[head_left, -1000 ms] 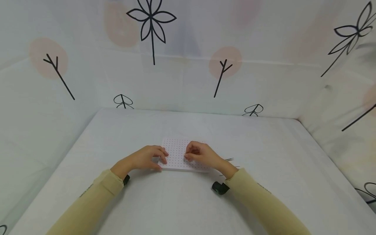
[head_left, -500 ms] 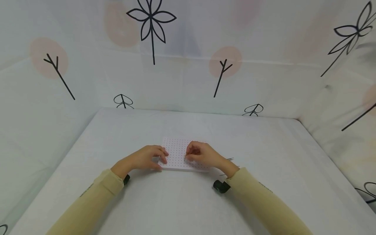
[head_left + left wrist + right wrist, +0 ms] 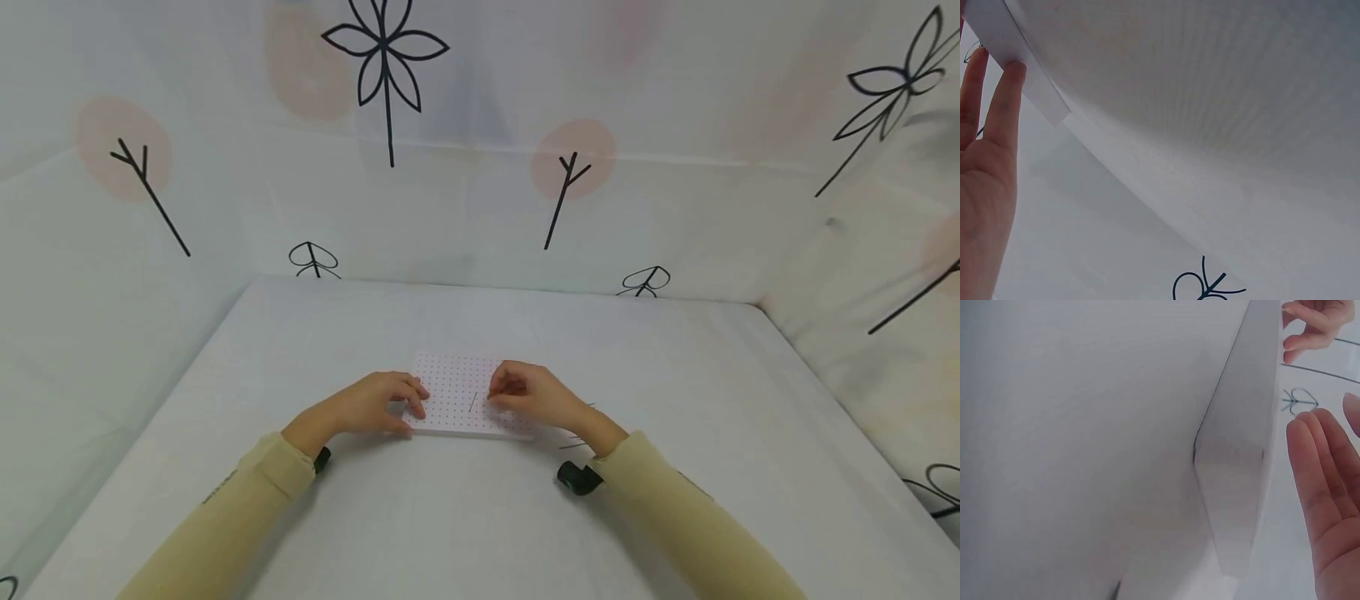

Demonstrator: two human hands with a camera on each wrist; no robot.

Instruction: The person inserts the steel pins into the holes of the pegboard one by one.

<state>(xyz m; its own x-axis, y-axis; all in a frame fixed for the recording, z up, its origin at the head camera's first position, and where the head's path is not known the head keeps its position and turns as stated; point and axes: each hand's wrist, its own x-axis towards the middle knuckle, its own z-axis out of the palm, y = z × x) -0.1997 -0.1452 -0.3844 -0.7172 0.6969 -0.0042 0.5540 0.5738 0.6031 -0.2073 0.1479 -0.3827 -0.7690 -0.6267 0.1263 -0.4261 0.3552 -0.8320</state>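
Note:
A white board (image 3: 450, 379) with a grid of small dots lies on the table in the head view. From its face sticks up a thin dark stick (image 3: 473, 402), slightly slanted. My left hand (image 3: 375, 402) rests at the board's left edge, fingers on top and thumb by the front corner; the left wrist view has two fingertips touching its side. Just right of the stick, apart from it, my right hand (image 3: 536, 393) hovers over the board with bent fingers. In the right wrist view its fingers (image 3: 1325, 481) and thumb stand apart, with nothing visible between them.
Several thin dark sticks (image 3: 574, 447) lie on the white table (image 3: 480, 517) right of the board, partly hidden by the right forearm. A white cloth wall (image 3: 465, 208) with plant drawings encloses the back and sides. Black wrist cameras (image 3: 577, 477) hang under the sleeves.
My right hand has let go of the thin stick and drawn back to the right, leaving it standing in the board. My left hand has stayed in place.

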